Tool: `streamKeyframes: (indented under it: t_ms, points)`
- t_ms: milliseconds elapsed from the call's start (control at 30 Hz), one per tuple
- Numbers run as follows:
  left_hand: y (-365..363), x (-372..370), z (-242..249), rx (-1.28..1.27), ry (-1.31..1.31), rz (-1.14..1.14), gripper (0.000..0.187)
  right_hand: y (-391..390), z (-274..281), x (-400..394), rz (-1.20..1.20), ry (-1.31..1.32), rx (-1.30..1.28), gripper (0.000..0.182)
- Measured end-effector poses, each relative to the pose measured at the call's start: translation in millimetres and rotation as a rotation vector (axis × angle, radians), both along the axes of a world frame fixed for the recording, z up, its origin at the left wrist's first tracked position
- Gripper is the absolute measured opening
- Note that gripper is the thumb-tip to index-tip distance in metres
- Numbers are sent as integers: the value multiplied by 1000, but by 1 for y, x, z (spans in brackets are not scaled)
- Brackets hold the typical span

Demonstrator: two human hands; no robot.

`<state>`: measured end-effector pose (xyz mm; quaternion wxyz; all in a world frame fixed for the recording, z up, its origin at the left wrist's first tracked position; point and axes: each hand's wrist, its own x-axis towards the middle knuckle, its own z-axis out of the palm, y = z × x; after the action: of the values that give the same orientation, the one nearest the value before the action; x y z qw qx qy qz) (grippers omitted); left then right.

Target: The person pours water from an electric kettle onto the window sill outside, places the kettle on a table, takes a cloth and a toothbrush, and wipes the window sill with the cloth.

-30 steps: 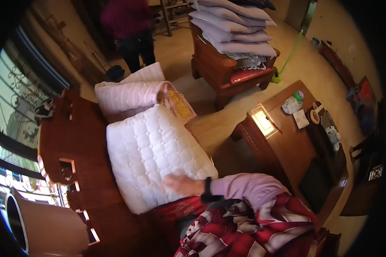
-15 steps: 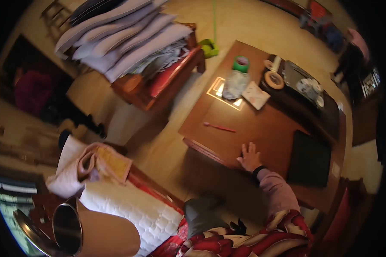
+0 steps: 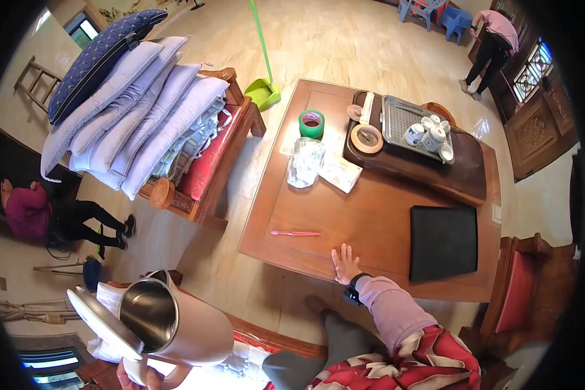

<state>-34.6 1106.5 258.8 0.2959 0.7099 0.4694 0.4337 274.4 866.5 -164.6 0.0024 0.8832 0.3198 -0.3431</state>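
Observation:
My left hand is closed around the handle of an electric kettle, partly cut off by the lower edge of the view. The kettle is tilted, its lid swung up and its steel inside showing. No water can be made out in it. My right hand rests on the front edge of the wooden table with its fingers spread, holding nothing. A red toothbrush lies to its left, and a flat black tray to its right.
A tea tray bears several white cups. Nearby are green tape, a clear plastic bag and a tissue pack. Pillows are piled on a wooden bench. One person bends far right; another sits left.
The view has shifted and steadied. The kettle has come further into view, showing my left hand on its handle. My right hand remains on the table edge.

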Motion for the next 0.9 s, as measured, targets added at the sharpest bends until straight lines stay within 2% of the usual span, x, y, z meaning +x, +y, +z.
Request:
streamKeyframes:
  t_ms: [33, 167, 233, 267, 367, 500, 567, 633, 700, 833, 867, 900]
  points:
    - [0, 2, -5, -14, 16, -1, 45, 1, -4, -1, -14, 1, 24, 77]
    - [10, 1, -61, -117, -220, -128, 48, -9, -5, -1, -31, -35, 69, 67]
    - [5, 0, -78, -179, -162, -13, 54, -5, -20, -1, -51, -86, 90, 63]
    - [4, 1, -81, -158, -150, -42, 55, -3, -17, -3, -68, -99, 114, 56]
    - [7, 3, -79, -193, -148, -49, 52, -2, -11, -6, -6, -130, 42, 56]
    - [19, 12, -60, -305, -17, -147, 45, -4, -19, -6, -87, -128, 125, 55]
    - [38, 11, -67, -251, 123, -240, 42, -4, -17, -8, -87, -120, 105, 55]
    - [47, 15, -65, -295, 171, -291, 41, -4, -14, -8, -78, -122, 78, 56]
    - [55, 25, -63, -222, 182, -344, 40, -4, -12, -4, -85, -118, 69, 56]
    - [101, 20, -81, -307, 151, -395, 38, -4, -2, -4, -117, -86, 36, 60]
    - [121, 14, -88, -368, 227, -436, 39, 0, 1, -2, -133, -82, 32, 62]
    - [134, 17, -94, -384, 151, -462, 37, 2, 1, -2, -147, -78, 26, 63]
